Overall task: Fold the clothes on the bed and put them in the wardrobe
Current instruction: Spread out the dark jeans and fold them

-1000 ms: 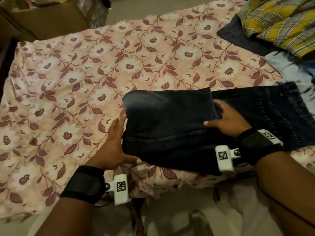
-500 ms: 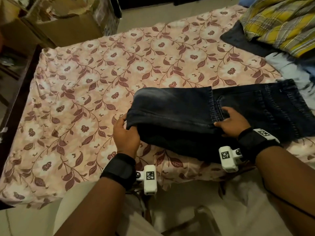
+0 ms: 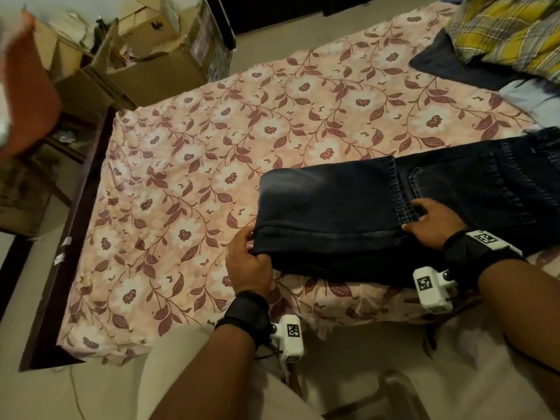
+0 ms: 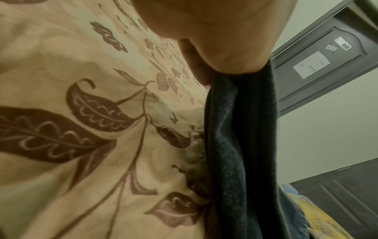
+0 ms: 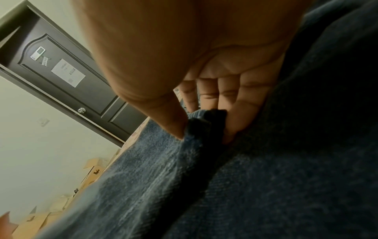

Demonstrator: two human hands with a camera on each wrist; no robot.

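While jeans lie folded, left hand and right hand grip — pinching denim edges.

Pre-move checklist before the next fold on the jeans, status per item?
1. Left hand grips the folded edge of the jeans: ok.
2. Right hand pinches the leg hems: ok, thumb and fingers close on the denim.
3. Hems aligned: ok.
4. Layers flat, no bunching underneath: cannot tell.
5. Jeans fully on the bed: not ok, near edge overhangs.
6. Wardrobe path free: cannot tell.
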